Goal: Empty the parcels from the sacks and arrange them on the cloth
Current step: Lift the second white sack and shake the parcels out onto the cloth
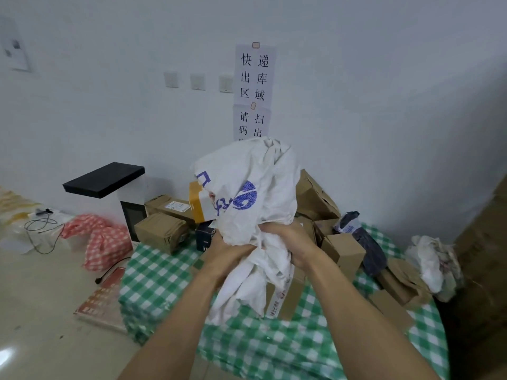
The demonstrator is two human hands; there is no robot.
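White wall [384, 78] fills the background. Below it we see the green checked cloth [159, 275] spread over a raised surface, its edge folding down on the left toward the floor [41, 311].

The white sack [255, 187] with blue print is held up over the middle of the cloth. It is bunched at the waist, top end crumpled upward, and its lower end drapes onto a taped cardboard parcel [290, 294] at the front.

Other cardboard parcels sit on the cloth: a big one [315, 198] behind the sack, two [160, 231] [170, 205] at the left edge, and one [345, 250] to the right. A dark plastic-bag parcel [370, 250] lies beside that right box.

A pink checked bundle [104, 239] lies on the floor left of the cloth, next to a white stand with a black top [104, 178]. A second crumpled sack [430, 259] lies at the far right.

Left hand [227, 250] and right hand [293, 242] are close together, and the fingers of both are clamped on the sack's bunched fabric.

A paper sign [255, 72] is stuck on the wall. A thin cable [41, 229] lies far left.
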